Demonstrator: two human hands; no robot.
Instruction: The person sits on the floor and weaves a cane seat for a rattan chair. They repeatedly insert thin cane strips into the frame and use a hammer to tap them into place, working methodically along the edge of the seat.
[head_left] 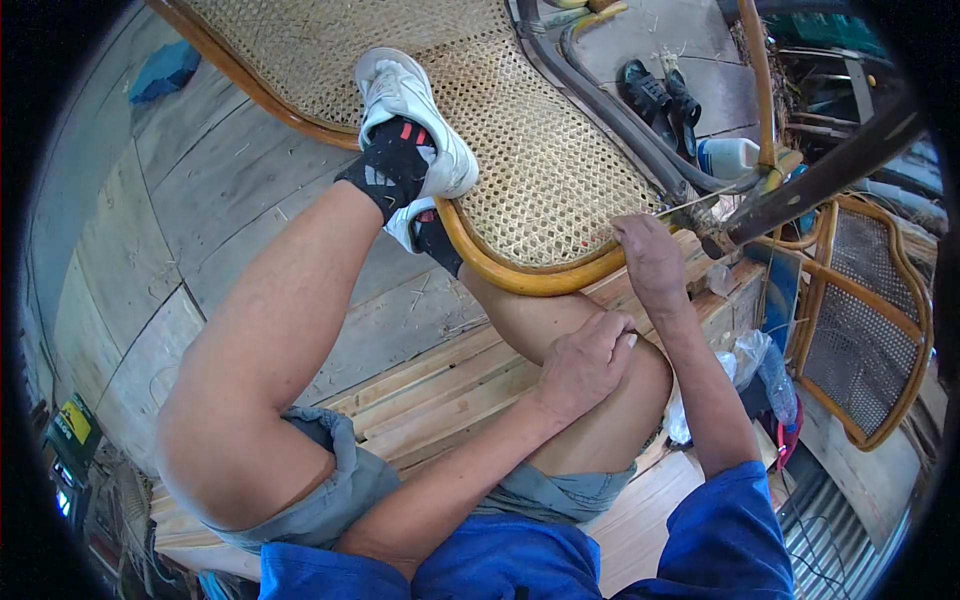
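Note:
A rattan chair with a woven cane seat (545,150) lies before me, its curved, honey-brown rim (500,277) beside my right leg. My right hand (652,262) is closed in a pinch at the seat's near right corner. From its fingertips a thin rattan strip (680,207) runs toward the joint where the dark pole (815,180) meets the frame. My left hand (588,368) rests closed against my right knee, its fingers curled and pressed together. Whatever it may hold is hidden. My white-shoed left foot (415,120) presses on the seat.
Stacked wooden boards (430,400) lie beneath my legs. At right stand another cane-panelled chair piece (850,310), clear plastic bags (750,355) and a white jug (728,157). Black sandals (660,100) lie beyond the seat, and a blue cloth (165,72) at far left.

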